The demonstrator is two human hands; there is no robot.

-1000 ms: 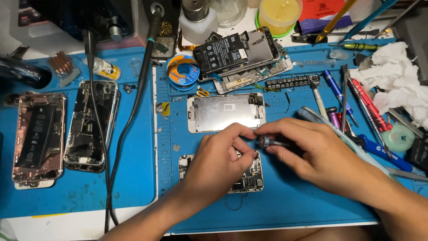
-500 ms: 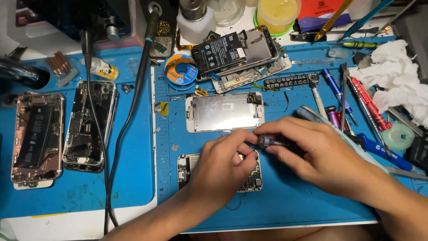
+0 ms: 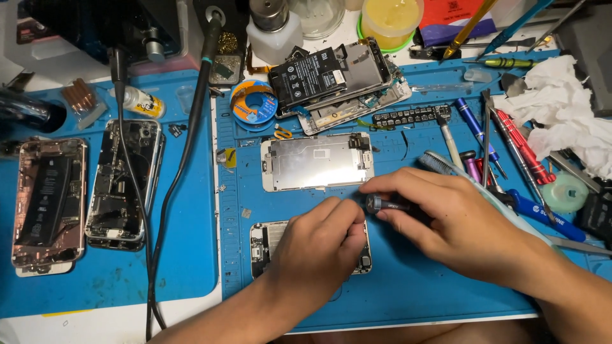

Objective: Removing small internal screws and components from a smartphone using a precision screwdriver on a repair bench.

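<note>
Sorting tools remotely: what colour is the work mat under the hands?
Blue, seen best in the head view: the work mat under both hands.

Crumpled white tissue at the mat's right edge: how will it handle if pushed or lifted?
The crumpled tissue looks very light and floppy, so it would likely deform rather than slide. It drapes over the tools, so it may snag or drag them.

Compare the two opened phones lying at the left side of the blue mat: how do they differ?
The pink-framed phone still has a long black battery inside; the silver-framed phone shows bare boards and parts instead. A black cable crosses the silver-framed phone, while none crosses the pink-framed phone. Both lie open-side up, lengthwise, side by side, away from both hands.
</note>
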